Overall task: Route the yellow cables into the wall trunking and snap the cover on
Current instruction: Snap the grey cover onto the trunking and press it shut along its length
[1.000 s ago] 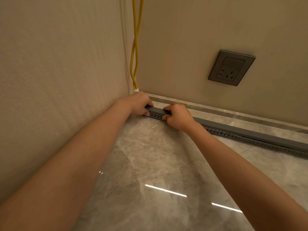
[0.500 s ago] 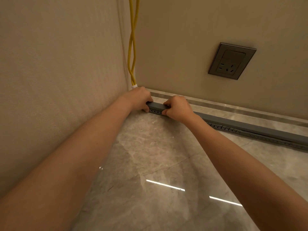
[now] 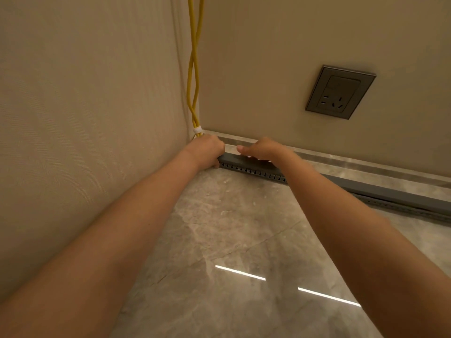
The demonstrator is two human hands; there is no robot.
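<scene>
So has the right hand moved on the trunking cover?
Yes: the right hand has risen off the slotted front of the trunking, fingers now flat atop the cover.

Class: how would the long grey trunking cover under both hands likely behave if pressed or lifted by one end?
The grey cover is long and thin, so lifted by one end it would probably flex and sag. It looks like light plastic, likely easy to shift. Flat-topped, it should not roll.

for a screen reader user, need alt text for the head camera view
Two bare hands at grey floor-level trunking: left hand grips its corner end, right hand rests on top. Yellow cables drop down the corner to the left hand; a socket is on the wall.
</scene>
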